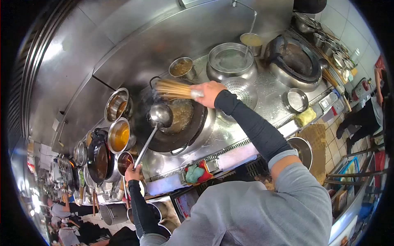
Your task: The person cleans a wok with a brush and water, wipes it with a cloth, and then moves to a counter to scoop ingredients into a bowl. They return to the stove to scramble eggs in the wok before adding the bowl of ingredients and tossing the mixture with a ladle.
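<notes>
A black wok [180,123] sits on the steel range with brownish water in it. My right hand [208,92] grips a bamboo brush [174,89], whose bristles are over the wok's far rim. My left hand [132,172] holds the long handle of a steel ladle [160,115]; the ladle's bowl hangs over the wok's left side. Both forearms wear black sleeves.
Steel bowls of sauce and oil [119,135] stand left of the wok, with a dark pan [98,158]. A large pot [231,61], a perforated strainer [243,91] and a second wok [296,59] lie to the right. A red-green cloth [196,172] hangs at the front edge. Other people stand at far right and lower left.
</notes>
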Motion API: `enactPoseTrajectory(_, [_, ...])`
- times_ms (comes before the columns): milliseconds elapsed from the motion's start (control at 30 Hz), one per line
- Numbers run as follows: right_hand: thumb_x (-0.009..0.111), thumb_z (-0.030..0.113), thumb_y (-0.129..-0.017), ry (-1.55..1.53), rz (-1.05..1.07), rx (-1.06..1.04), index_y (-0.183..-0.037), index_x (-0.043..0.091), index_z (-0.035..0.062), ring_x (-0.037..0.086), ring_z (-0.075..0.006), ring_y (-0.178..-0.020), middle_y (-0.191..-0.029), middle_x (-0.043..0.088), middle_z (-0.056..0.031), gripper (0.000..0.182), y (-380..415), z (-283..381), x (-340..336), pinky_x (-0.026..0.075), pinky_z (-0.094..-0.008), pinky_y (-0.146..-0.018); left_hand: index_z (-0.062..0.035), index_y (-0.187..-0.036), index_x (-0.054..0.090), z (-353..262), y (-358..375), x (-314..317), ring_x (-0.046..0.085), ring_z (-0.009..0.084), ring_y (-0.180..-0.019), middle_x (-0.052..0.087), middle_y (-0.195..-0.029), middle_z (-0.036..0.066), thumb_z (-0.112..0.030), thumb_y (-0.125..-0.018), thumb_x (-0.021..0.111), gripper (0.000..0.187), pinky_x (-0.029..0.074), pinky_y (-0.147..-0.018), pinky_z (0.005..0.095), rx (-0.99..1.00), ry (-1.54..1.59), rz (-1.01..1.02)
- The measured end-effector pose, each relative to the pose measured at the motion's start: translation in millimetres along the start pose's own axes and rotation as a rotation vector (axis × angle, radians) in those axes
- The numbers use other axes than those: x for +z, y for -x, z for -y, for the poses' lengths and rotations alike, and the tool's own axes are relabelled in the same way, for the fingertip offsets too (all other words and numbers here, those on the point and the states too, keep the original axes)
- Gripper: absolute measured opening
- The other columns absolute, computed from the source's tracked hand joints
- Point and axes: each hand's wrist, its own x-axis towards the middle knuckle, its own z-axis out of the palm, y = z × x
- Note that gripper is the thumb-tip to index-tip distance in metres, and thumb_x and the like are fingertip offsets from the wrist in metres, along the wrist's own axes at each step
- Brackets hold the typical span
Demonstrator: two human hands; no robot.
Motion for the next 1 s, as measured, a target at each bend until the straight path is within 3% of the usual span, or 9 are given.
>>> enactPoseTrajectory(100, [0.056, 0.023, -0.075, -0.102, 0.051, -0.323, -0.102, 0.065, 0.019, 0.062, -0.0313, -0.083, -0.089, 0.065, -0.0157, 0.029, -5, 3, 0, 0.049, -0.0431, -0.078, -0.0036, -0.093, 0.063, -4, 5, -6, 0.061, 0.0314, -0.073, 0.063, -0.078, 0.017, -0.037, -0.074, 0.068, 0.039, 0.047, -0.067, 0.0363, 0.04, 0.087, -0.073])
enactPoseTrajectory(267, [0.06, 0.027, -0.074, -0.111, -0.072, -0.151, -0.111, 0.061, 0.0141, 0.061, -0.0317, -0.091, -0.098, 0.064, -0.0163, 0.039, -27, -13, -24, 0.048, -0.0391, -0.08, -0.0009, -0.08, 0.06, 40, 18, 30, 0.045, 0.0089, -0.059, 0.051, -0.062, 0.0, -0.031, -0.081, 0.064, 0.031, 0.038, -0.054, 0.0273, 0.225, 0.473, -0.161])
enactPoseTrajectory(300, [0.062, 0.028, -0.075, -0.284, -0.18, -0.194, -0.116, 0.058, 0.0142, 0.061, -0.0315, -0.092, -0.1, 0.063, -0.0164, 0.044, -16, -13, -32, 0.048, -0.0371, -0.081, -0.0022, -0.076, 0.058, 37, 26, 35, 0.039, 0.0058, -0.056, 0.046, -0.06, -0.004, -0.031, -0.082, 0.064, 0.03, 0.031, -0.05, 0.0235, 0.022, 0.717, -0.062])
enactPoseTrajectory(433, [0.063, 0.027, -0.078, -0.753, -0.364, -0.369, -0.127, 0.048, 0.0182, 0.061, -0.03, -0.095, -0.107, 0.061, -0.0171, 0.051, 26, 24, -35, 0.046, -0.0322, -0.085, -0.0039, -0.065, 0.049, 52, 29, 70, 0.031, 0.0049, -0.053, 0.038, -0.057, -0.006, -0.03, -0.085, 0.06, 0.035, 0.025, -0.048, 0.0238, -0.073, 0.924, -0.054])
enactPoseTrajectory(567, [0.06, 0.028, -0.078, -0.22, 0.172, -0.196, -0.125, 0.051, 0.0204, 0.06, -0.0339, -0.092, -0.104, 0.061, -0.0181, 0.048, 19, 2, -10, 0.046, -0.0372, -0.085, -0.0072, -0.065, 0.044, 15, 31, 59, 0.032, 0.0047, -0.054, 0.036, -0.056, -0.006, -0.029, -0.087, 0.057, 0.034, 0.025, -0.049, 0.0229, -0.044, 1.002, -0.058])
enactPoseTrajectory(700, [0.063, 0.026, -0.077, -0.503, -0.111, -0.082, -0.124, 0.052, 0.0179, 0.06, -0.0304, -0.096, -0.107, 0.061, -0.0184, 0.05, 38, -28, -25, 0.046, -0.0345, -0.085, -0.0076, -0.064, 0.044, -6, 16, 51, 0.034, 0.0059, -0.051, 0.04, -0.057, -0.004, -0.029, -0.088, 0.056, 0.034, 0.026, -0.047, 0.0228, 0.097, 0.873, -0.107])
enactPoseTrajectory(767, [0.065, 0.019, -0.079, -0.611, -0.424, -0.253, -0.125, 0.05, 0.0106, 0.061, -0.0215, -0.096, -0.118, 0.057, -0.0149, 0.05, 47, -58, -28, 0.047, -0.0306, -0.083, -0.0054, -0.072, 0.048, -49, 15, 27, 0.036, 0.0089, -0.054, 0.038, -0.058, -0.003, -0.028, -0.086, 0.058, 0.028, 0.029, -0.05, 0.0238, 0.025, 0.901, 0.044])
enactPoseTrajectory(900, [0.063, 0.014, -0.082, -0.933, -0.511, 0.091, -0.129, 0.046, 0.0078, 0.057, -0.0096, -0.084, -0.109, 0.06, -0.0096, 0.05, 112, -96, -69, 0.049, -0.0229, -0.067, -0.0109, -0.106, 0.051, -170, 48, -33, 0.04, 0.0111, -0.051, 0.042, -0.065, 0.001, -0.014, -0.086, 0.052, 0.02, 0.033, -0.047, 0.0248, 0.429, 0.674, 0.448])
enactPoseTrajectory(1000, [0.062, 0.013, -0.082, -0.856, -0.622, 0.23, -0.129, 0.045, 0.0068, 0.057, -0.0088, -0.066, -0.094, 0.061, -0.0061, 0.05, 160, -146, -70, 0.047, -0.0228, -0.055, -0.0157, -0.127, 0.039, -266, 67, -81, 0.044, 0.0111, -0.053, 0.044, -0.07, 0.003, -0.004, -0.085, 0.045, 0.044, 0.036, -0.044, 0.0257, -0.035, 1.343, 1.187])
